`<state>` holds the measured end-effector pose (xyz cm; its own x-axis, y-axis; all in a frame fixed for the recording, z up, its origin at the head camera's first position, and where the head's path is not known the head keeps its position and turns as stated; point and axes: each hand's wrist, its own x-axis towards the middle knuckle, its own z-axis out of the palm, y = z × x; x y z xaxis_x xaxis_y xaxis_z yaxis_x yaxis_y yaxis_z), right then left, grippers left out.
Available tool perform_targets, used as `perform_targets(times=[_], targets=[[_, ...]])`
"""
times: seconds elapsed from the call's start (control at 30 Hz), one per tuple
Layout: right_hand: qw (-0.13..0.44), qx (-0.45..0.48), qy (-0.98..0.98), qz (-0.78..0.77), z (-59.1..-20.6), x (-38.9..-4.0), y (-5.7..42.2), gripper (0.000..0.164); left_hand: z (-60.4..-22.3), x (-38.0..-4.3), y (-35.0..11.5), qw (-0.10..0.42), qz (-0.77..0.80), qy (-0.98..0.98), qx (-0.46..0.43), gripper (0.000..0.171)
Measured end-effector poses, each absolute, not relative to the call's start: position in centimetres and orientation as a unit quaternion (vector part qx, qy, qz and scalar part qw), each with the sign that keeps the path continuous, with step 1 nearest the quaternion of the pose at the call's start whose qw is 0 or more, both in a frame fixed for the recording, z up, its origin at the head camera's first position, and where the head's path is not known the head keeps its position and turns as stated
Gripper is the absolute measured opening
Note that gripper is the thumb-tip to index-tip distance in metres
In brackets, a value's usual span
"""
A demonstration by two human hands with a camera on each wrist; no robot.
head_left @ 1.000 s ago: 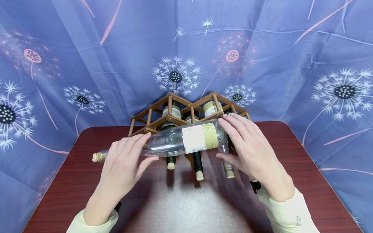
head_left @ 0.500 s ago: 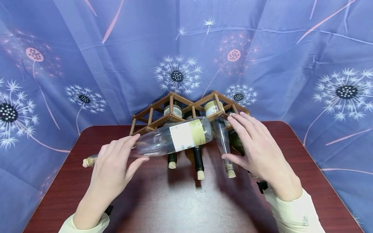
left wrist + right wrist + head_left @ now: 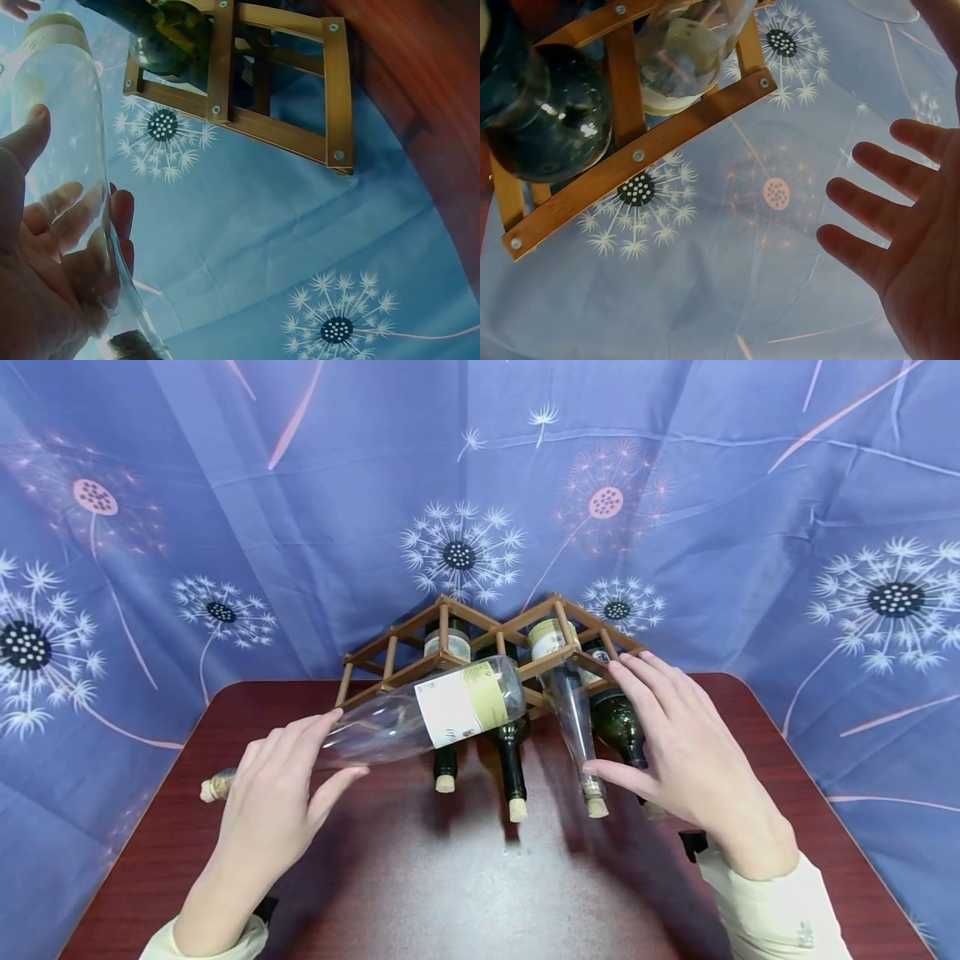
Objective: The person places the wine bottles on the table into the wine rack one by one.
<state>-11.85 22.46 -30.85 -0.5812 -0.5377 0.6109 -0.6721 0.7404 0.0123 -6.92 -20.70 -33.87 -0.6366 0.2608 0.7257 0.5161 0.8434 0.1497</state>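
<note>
My left hand (image 3: 273, 810) grips a clear glass wine bottle (image 3: 382, 727) by its neck and shoulder, with the corked end to the left and the base to the right. A white and yellow-green label wraps its body. In the left wrist view the thumb and fingers curl round the bottle (image 3: 64, 127). My right hand (image 3: 697, 768) is spread and holds nothing, in front of the right end of a wooden wine rack (image 3: 397, 675). Its bare palm and straight fingers show in the right wrist view, apart from the rack (image 3: 697, 124).
Several corked bottles lie in the rack, necks toward me: dark ones (image 3: 512, 768), a clear one (image 3: 573, 718) and a green one (image 3: 618, 722). The rack stands at the back of a red-brown table (image 3: 480, 877), before a blue dandelion-print cloth (image 3: 337, 527).
The clear bottle moves left with my left hand, its base leaving the right hand. My right hand shifts right, away from it, and the racked bottles show more.
</note>
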Motion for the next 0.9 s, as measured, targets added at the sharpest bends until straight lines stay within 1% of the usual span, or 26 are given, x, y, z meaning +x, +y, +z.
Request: perform_targets(times=[0.3, 0.57, 0.9], targets=[[0.294, 0.324, -0.892, 0.111, -31.5, -11.9, 23.7, 0.108, -34.3, -6.1, -22.0, 0.310, -0.167, -0.918, -0.183, 0.072], [0.275, 0.307, -0.905, 0.101, -32.1, -12.0, 24.8, 0.108, -35.0, -5.6, -22.8, 0.330, -0.174, -0.912, -0.172, 0.071], [0.262, 0.290, -0.915, 0.102, -32.6, -11.8, 26.2, 0.111, -35.6, -4.8, -24.1, 0.318, -0.181, -0.920, -0.139, 0.074]])
